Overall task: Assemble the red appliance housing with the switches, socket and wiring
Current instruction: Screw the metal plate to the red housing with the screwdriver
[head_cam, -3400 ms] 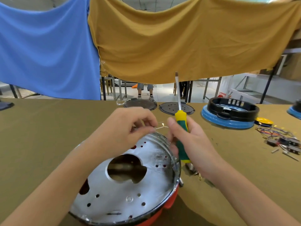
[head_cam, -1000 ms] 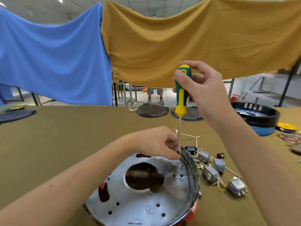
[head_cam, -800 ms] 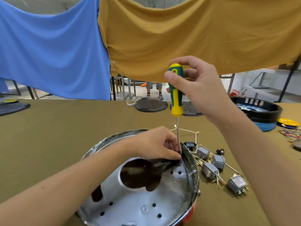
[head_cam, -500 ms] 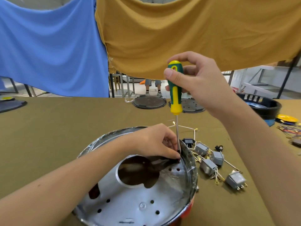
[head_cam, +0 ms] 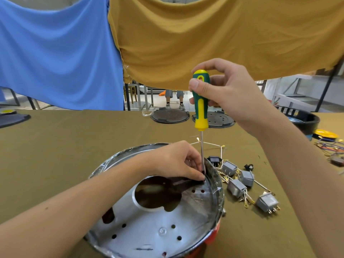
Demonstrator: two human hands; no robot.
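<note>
The right hand grips the green-and-yellow screwdriver upright, its shaft running down to the far right inner edge of the red housing, which sits near on the olive table. The left hand rests there, fingertips curled and pinching beside the shaft; what they hold is hidden. Grey switches, a black socket and wires lie just right of the housing.

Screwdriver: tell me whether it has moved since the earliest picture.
Yes. The screwdriver was tip-up beside the housing; the right hand now holds it tip-down inside the rim.
</note>
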